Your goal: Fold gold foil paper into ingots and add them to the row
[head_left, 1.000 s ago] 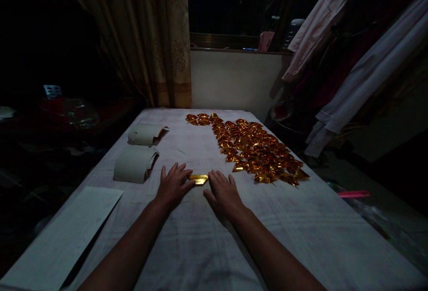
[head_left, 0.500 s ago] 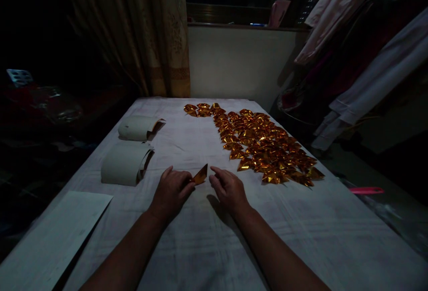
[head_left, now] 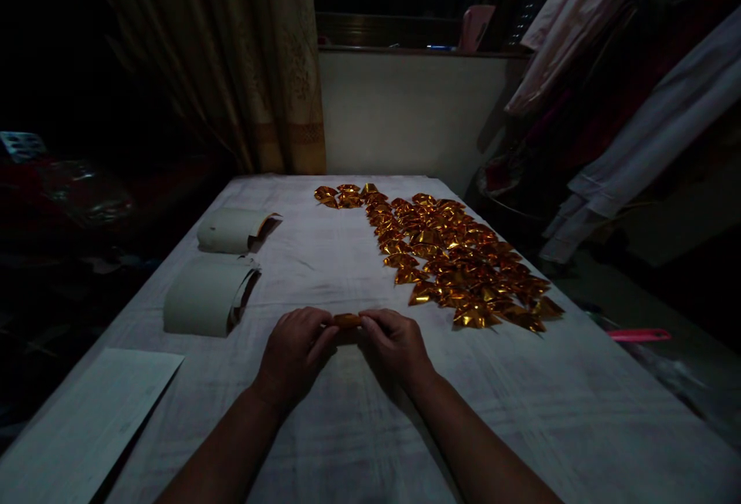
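Note:
A small folded gold foil piece [head_left: 347,320] is pinched between both hands just above the cloth-covered table [head_left: 359,427]. My left hand [head_left: 295,351] grips its left end with curled fingers. My right hand [head_left: 394,346] grips its right end the same way. Only a narrow strip of the foil shows between the fingertips. A wide spread of several folded gold foil pieces [head_left: 451,257] lies on the cloth to the right and beyond my hands.
Two curled stacks of pale paper [head_left: 205,297] [head_left: 231,230] lie at the left. A flat pale sheet [head_left: 86,427] lies at the near left corner. A curtain [head_left: 255,64] hangs behind the table. Clothes [head_left: 637,126] hang at the right, and a pink object [head_left: 640,334] lies past the right edge.
The foil piece lay flat under both hands, then my left hand lifted it on edge. Now both hands pinch it between them, a little nearer to me.

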Tool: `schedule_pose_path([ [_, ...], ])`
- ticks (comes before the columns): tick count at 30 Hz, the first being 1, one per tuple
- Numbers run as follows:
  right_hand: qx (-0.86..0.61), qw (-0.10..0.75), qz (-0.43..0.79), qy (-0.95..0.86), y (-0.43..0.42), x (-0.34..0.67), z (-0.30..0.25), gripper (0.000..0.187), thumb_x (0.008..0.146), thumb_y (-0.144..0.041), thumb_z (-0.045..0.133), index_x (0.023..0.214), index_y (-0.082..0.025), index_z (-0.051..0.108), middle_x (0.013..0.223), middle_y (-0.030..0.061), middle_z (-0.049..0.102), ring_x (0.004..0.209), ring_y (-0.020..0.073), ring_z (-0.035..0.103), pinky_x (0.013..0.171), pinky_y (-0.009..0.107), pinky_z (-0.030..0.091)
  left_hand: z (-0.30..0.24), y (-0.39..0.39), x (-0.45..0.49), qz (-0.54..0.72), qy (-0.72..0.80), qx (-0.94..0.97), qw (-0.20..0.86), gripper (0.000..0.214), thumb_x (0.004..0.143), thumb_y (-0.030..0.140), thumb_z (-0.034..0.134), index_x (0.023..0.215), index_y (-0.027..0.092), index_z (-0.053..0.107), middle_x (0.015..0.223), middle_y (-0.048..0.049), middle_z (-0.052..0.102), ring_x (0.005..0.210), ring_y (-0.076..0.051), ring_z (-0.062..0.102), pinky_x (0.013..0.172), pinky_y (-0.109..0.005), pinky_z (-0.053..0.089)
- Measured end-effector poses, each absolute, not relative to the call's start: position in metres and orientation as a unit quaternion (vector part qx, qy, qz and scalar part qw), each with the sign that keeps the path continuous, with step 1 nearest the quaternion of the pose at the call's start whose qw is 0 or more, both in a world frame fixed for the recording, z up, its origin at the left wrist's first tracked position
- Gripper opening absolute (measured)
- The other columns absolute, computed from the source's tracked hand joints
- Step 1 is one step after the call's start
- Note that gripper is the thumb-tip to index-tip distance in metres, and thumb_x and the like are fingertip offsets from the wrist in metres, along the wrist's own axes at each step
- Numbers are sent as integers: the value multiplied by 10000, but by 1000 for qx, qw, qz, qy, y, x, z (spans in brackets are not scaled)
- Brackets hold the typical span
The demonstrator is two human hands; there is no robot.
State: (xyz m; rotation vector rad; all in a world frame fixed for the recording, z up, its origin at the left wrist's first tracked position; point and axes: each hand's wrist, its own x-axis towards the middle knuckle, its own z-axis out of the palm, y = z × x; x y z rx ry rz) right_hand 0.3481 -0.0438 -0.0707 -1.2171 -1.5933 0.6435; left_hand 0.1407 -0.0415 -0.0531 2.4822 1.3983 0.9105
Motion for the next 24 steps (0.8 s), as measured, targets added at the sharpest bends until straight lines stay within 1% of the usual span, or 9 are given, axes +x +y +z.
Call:
schedule_pose_path([
  [3,-511,498,272,-646,-44,346,-72,210,874,-313,589,859,-243,787,841,45,786,773,208,737,726,301,577,-57,-39,138,309,489,810,95,266,988,430,488,947,222,648,877,-33,716,822,-214,652,767,-364,467],
  [6,-517,494,274,-643,-44,345,-73,203,866,-308,594,846,-242,785,840,43,786,775,213,739,727,309,581,-59,-38,138,293,499,809,105,279,972,457,512,958,231,674,901,-35,735,861,-228,664,781,-376,468],
  [9,-520,494,276,-640,-45,344,-73,189,850,-303,610,875,-238,785,863,48,788,790,218,741,736,317,589,-59,-38,138,288,500,810,104,289,974,460,503,981,240,691,932,-45,748,892,-234,668,806,-385,468],
  [13,-518,486,275,-647,-46,344,-72,203,841,-281,601,908,-231,786,887,52,787,809,215,739,756,321,586,-59,-39,139,292,514,799,107,261,981,405,481,1049,232,665,978,-60,743,909,-248,659,832,-409,469],
  [17,-534,469,264,-653,-46,343,-69,200,844,-252,581,870,-242,779,862,38,784,809,204,729,756,306,574,-59,-38,140,294,524,793,99,194,953,340,500,970,226,656,910,-54,723,870,-248,647,815,-408,477],
  [19,-540,454,256,-661,-46,342,-68,199,846,-250,577,872,-245,775,860,34,782,807,201,726,758,300,567,-60,-38,141,298,536,783,102,164,930,320,527,970,224,654,877,-48,711,851,-242,645,820,-407,483],
  [22,-559,435,236,-666,-47,341,-67,217,844,-250,570,936,-237,766,900,41,782,825,202,727,779,301,558,-61,-38,142,297,551,772,112,177,896,276,566,1042,220,648,861,-37,704,852,-237,642,845,-411,483],
  [24,-572,419,226,-668,-47,341,-67,251,838,-235,561,1002,-228,751,893,40,778,805,199,722,770,298,553,-61,-38,143,294,552,773,105,173,877,239,580,1034,221,647,901,-41,705,896,-241,638,858,-410,475],
])
